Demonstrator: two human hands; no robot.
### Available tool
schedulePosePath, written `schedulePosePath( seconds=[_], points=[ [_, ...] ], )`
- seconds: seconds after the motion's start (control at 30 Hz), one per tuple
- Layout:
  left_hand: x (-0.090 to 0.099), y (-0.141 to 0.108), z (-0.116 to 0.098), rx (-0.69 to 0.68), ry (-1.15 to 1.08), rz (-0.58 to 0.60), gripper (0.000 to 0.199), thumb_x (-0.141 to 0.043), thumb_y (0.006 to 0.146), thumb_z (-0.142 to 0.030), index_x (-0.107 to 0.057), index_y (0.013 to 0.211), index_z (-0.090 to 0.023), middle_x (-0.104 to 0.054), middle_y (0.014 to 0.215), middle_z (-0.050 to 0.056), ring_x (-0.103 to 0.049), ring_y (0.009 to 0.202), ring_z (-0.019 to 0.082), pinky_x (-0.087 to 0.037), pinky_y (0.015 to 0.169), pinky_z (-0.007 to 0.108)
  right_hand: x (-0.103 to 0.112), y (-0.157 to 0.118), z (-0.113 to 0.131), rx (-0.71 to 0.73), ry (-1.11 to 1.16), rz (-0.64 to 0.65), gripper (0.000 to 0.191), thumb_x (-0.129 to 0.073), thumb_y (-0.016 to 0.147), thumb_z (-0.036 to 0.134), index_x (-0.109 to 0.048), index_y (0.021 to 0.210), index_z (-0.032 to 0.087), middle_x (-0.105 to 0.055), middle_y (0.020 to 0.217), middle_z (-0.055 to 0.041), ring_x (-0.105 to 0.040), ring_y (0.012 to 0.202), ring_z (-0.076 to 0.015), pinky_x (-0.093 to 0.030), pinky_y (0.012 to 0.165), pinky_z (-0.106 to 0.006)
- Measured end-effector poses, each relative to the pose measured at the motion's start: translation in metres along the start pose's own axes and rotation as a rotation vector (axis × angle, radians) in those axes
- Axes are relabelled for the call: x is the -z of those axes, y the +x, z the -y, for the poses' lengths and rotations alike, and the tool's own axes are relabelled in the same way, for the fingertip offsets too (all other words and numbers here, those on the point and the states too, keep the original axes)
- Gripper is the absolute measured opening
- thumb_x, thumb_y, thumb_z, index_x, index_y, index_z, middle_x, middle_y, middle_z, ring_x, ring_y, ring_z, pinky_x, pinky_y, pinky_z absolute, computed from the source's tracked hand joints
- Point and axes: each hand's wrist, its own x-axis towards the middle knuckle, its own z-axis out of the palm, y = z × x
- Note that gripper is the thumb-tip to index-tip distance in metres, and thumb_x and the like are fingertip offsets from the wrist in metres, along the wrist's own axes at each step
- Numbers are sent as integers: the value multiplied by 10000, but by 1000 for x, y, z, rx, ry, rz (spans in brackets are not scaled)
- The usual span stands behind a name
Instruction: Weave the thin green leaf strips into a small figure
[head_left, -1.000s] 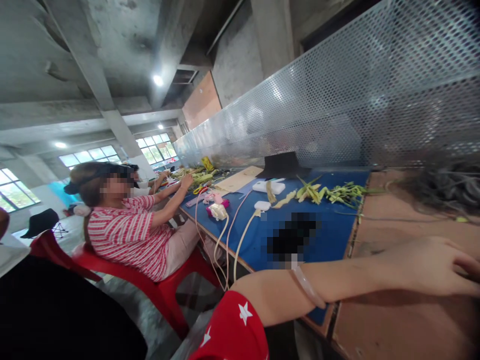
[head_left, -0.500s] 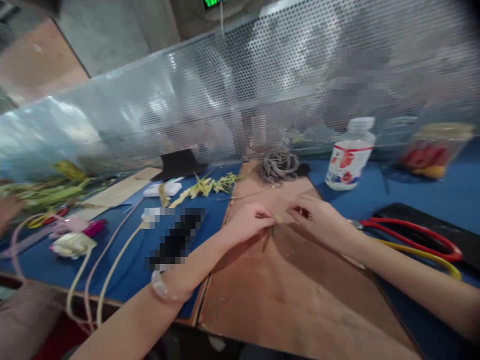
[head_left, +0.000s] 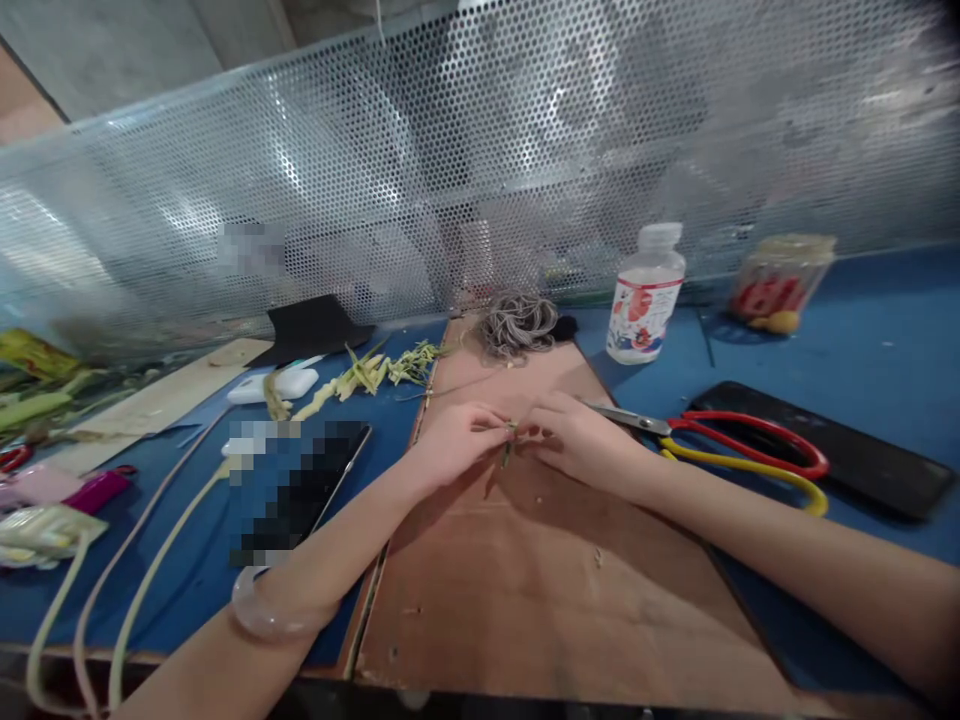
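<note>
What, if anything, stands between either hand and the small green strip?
Nothing visible: the left hand pinches the green strip, with the right hand close beside it. The scissors lie off to the right.

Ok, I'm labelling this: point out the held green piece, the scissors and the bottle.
Green piece (head_left: 507, 454): head view, lower end.
Scissors (head_left: 654, 424): head view, metal beside the handles.
Bottle (head_left: 643, 315): head view, printed label.

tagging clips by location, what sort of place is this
Likely a blue-topped workbench in a craft workshop: a silvery perforated metal screen stands behind it, a tangled heap of grey cord lies on a brown wooden board, and metal scissors with red and yellow handles lie nearby.
</note>
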Motion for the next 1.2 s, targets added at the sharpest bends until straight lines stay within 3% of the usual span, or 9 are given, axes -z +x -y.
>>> schedulePosePath(
  seconds=[0.37, 0.73, 1.03, 1.2],
  points=[
    [0, 1, 5, -12, -31, 2, 163, -593, 719, -250, -694, 752, -126, -623, 1040, 96, -604, 863, 178, -445, 810, 281, 0, 2, 2, 51, -116, 12, 40, -548, 798, 137, -573, 770, 150, -573, 775, -49, -495, 750, -172, -383, 681, -287],
    [-1, 2, 11, -60, -22, 4, 166, -575, 721, -248, -694, 737, -133, -619, 1049, 87, -601, 882, 173, -445, 825, 277, 2, 2, 7, 72, -145, 68, 139, -458, 839, 142, -594, 823, 162, -582, 815, -52, -508, 769, -161, -379, 694, -286],
    [-1, 1, 12, -73, 11, 4, 162, -573, 726, -246, -686, 739, -131, -601, 1067, 84, -597, 890, 168, -454, 822, 268, 7, 3, 7, 96, -104, 146, 168, -432, 867, 175, -591, 918, 159, -587, 950, -88, -539, 894, -188, -410, 756, -303],
    [-1, 1, 13, -84, 10, 12, 149, -572, 726, -236, -675, 723, -128, -605, 1061, 85, -600, 869, 159, -462, 800, 261, 6, 4, 5, 135, -88, 148, 188, -404, 885, 186, -590, 901, 158, -586, 918, -79, -539, 868, -178, -422, 763, -301]
  ],
)
